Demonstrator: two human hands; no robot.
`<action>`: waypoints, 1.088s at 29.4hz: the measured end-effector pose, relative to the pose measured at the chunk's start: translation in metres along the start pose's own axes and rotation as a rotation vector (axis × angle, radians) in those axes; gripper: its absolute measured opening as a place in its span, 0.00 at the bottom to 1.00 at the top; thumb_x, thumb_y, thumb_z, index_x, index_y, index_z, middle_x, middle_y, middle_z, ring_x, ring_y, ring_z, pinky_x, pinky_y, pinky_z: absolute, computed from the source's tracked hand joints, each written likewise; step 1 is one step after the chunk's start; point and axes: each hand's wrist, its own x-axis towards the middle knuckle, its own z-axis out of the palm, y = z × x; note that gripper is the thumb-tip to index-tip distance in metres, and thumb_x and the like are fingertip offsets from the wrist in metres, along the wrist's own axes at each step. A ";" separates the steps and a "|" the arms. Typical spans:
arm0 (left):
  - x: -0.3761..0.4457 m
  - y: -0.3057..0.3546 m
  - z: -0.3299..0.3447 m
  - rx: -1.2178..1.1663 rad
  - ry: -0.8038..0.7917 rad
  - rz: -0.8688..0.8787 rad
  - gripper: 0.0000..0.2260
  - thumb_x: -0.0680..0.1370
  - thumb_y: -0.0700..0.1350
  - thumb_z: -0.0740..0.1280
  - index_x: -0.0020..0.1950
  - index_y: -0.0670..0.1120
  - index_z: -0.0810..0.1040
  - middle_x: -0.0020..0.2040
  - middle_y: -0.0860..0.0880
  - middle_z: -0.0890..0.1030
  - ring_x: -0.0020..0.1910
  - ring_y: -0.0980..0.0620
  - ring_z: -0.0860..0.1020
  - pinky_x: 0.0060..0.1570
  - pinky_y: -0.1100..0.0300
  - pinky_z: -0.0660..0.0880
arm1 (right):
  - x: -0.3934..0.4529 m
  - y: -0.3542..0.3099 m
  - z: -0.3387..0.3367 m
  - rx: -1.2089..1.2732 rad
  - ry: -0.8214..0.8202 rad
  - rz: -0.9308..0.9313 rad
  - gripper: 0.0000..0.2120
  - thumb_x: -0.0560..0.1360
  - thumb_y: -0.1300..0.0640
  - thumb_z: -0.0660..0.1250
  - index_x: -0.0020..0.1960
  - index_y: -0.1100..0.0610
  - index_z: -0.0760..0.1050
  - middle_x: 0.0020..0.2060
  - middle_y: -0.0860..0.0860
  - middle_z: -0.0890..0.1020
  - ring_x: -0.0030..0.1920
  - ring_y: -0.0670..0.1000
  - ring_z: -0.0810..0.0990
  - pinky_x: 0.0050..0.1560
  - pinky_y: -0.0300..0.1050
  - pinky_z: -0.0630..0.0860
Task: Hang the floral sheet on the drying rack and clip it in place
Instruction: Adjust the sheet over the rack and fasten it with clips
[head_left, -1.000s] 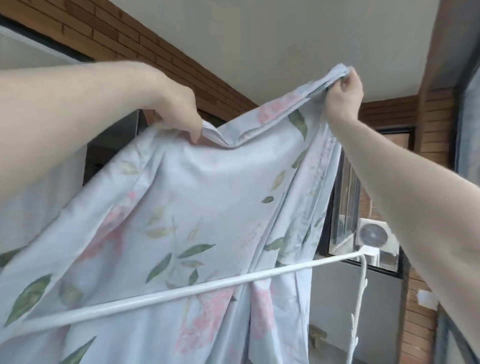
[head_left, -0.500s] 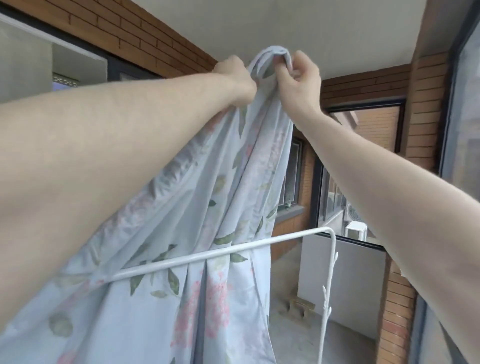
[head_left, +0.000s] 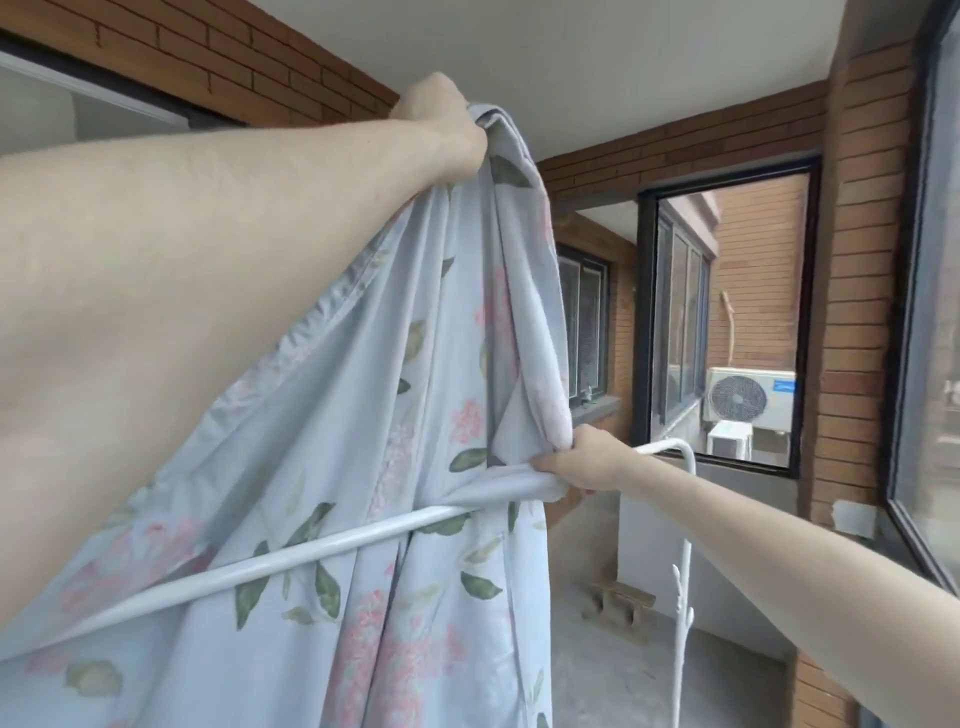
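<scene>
Now that our right hand (head_left: 582, 460) has dropped to pinch the pale-blue floral cotton sheet (head_left: 363, 415) onto the white metal rack rail (head_left: 332, 545), our left hand (head_left: 441, 119) grips its raised edge, so draping has begun.

Brick walls (head_left: 857, 312); white ceiling (head_left: 597, 62); black-framed window (head_left: 727, 322); air-conditioner unit (head_left: 748, 397) outside; concrete floor (head_left: 649, 675); small wooden stool (head_left: 621, 605).

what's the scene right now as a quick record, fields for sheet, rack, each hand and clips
sheet: floral sheet bunched, hanging behind the top bar
rack: white drying rack, top bar running across the sheet
left hand: left hand grips the sheet's top, raised high
right hand: right hand grips sheet folds at the bar's right end
clips: none visible
</scene>
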 end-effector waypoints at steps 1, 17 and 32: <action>0.003 -0.003 0.004 0.013 0.001 0.005 0.16 0.78 0.39 0.64 0.63 0.37 0.80 0.64 0.39 0.82 0.65 0.41 0.79 0.58 0.47 0.78 | 0.005 0.008 -0.010 0.036 0.036 -0.007 0.19 0.77 0.41 0.70 0.47 0.58 0.78 0.37 0.52 0.82 0.32 0.51 0.79 0.31 0.42 0.73; 0.017 -0.018 0.099 0.560 -0.714 0.013 0.22 0.76 0.57 0.75 0.58 0.41 0.79 0.51 0.42 0.83 0.48 0.42 0.84 0.49 0.50 0.83 | 0.166 0.066 -0.207 0.840 0.657 -0.120 0.12 0.82 0.51 0.65 0.60 0.58 0.79 0.52 0.55 0.85 0.40 0.56 0.88 0.42 0.47 0.86; -0.015 0.120 0.301 0.245 -0.782 0.102 0.27 0.78 0.51 0.71 0.72 0.39 0.70 0.62 0.42 0.78 0.59 0.42 0.80 0.59 0.51 0.79 | 0.200 0.086 -0.222 0.307 0.780 -0.464 0.12 0.68 0.66 0.65 0.30 0.57 0.65 0.27 0.50 0.68 0.32 0.46 0.62 0.33 0.43 0.57</action>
